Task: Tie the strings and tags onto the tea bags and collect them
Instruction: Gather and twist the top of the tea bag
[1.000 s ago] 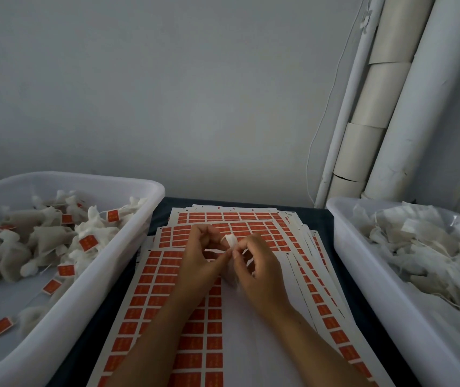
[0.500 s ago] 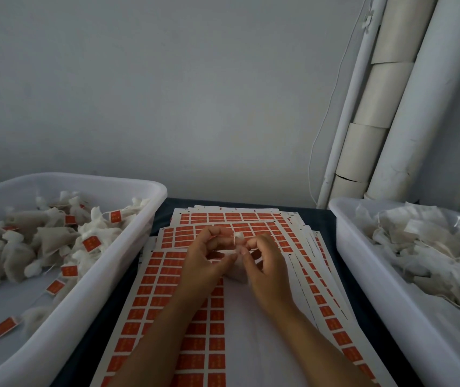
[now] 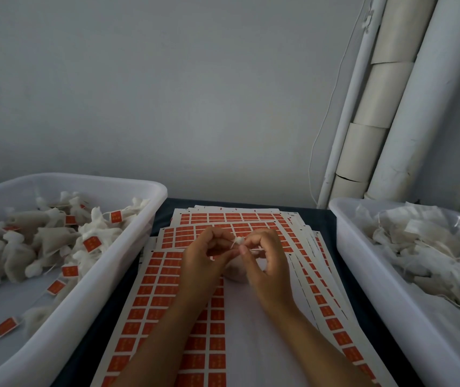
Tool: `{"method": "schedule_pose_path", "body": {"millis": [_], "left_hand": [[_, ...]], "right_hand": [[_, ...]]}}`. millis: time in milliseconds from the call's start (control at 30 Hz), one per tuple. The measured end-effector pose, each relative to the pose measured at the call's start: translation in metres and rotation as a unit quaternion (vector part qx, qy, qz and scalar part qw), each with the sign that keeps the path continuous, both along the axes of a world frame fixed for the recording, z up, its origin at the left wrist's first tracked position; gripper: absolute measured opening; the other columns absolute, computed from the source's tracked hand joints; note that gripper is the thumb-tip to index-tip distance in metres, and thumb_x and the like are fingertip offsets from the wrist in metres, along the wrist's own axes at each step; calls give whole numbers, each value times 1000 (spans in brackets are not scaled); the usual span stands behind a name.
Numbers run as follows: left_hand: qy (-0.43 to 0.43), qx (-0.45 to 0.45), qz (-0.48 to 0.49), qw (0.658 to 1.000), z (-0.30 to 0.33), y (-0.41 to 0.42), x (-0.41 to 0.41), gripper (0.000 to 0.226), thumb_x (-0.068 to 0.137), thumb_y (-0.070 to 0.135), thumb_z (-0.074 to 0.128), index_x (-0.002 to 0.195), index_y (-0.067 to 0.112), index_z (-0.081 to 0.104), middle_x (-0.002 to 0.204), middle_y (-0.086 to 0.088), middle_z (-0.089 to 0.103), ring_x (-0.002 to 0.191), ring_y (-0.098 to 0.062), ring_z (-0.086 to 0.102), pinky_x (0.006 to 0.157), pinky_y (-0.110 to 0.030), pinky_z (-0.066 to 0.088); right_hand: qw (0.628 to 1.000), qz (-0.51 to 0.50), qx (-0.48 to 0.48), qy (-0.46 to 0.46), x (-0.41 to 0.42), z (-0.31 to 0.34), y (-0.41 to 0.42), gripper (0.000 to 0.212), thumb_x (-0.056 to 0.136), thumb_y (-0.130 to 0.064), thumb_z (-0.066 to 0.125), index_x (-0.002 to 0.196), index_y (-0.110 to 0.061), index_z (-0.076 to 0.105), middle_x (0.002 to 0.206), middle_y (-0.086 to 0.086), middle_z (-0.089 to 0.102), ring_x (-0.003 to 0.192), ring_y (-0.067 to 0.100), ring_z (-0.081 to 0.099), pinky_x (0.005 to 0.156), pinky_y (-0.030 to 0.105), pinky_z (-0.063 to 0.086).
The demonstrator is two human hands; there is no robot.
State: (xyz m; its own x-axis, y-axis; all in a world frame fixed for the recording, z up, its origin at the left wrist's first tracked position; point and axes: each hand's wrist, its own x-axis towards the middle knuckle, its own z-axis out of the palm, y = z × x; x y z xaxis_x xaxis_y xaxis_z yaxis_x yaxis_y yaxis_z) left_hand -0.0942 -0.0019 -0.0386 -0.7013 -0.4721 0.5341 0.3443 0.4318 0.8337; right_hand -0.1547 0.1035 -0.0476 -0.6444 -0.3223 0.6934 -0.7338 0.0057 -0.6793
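Tea bag [image 3: 239,241], held above the sheets of orange tags [image 3: 167,277] between two bins, is pinched at its gathered neck by my left hand [image 3: 203,258] and right hand [image 3: 265,255]; I judge it light, soft, tearable, best gripped at the neck.

Both forearms are extended forward and converge. The left hand [image 3: 205,256] and right hand [image 3: 265,259] are held close together, fingers curled, fingertips pinched on a small white item.
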Motion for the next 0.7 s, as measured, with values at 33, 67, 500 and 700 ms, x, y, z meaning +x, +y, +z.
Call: {"method": "schedule_pose_path", "body": {"millis": [33, 67, 500, 700], "left_hand": [[-1, 9, -4, 1000, 0, 0, 0, 23, 78, 2, 70, 92, 19, 61, 86, 2, 67, 79, -8, 66, 72, -19, 55], [-1, 19, -8, 1000, 1, 1, 1, 24, 78, 4, 71, 93, 20, 60, 87, 2, 67, 80, -8, 66, 72, -19, 55], [-16, 64, -52, 996, 2, 3, 1, 21, 80, -1, 67, 95, 10, 58, 81, -5, 66, 73, -12, 66, 66, -19, 54], [-45, 17, -6, 999, -2, 4, 0, 23, 81, -2, 66, 88, 19, 59, 83, 0, 65, 76, -9, 64, 69, -18, 54]], "right_hand": [[1000, 9, -4, -26, 0, 0, 0, 11, 87, -26, 53, 91, -16, 55, 97, -7, 58, 94, 3, 54, 79, 9, 45], [998, 23, -4, -62, 1, 1, 0, 16, 86, -31, 50, 95, -18, 55, 101, -11, 59, 97, 1, 55, 82, 10, 45], [977, 103, -5, -184, -3, -1, 1, 13, 94, -15, 51, 92, -24, 59, 92, -8, 64, 88, 3, 61, 75, 16, 51], [983, 73, 2, -166, -4, -4, 1, 9, 94, -15, 51, 87, -19, 56, 85, -3, 61, 80, 5, 59, 72, 15, 51]]}}
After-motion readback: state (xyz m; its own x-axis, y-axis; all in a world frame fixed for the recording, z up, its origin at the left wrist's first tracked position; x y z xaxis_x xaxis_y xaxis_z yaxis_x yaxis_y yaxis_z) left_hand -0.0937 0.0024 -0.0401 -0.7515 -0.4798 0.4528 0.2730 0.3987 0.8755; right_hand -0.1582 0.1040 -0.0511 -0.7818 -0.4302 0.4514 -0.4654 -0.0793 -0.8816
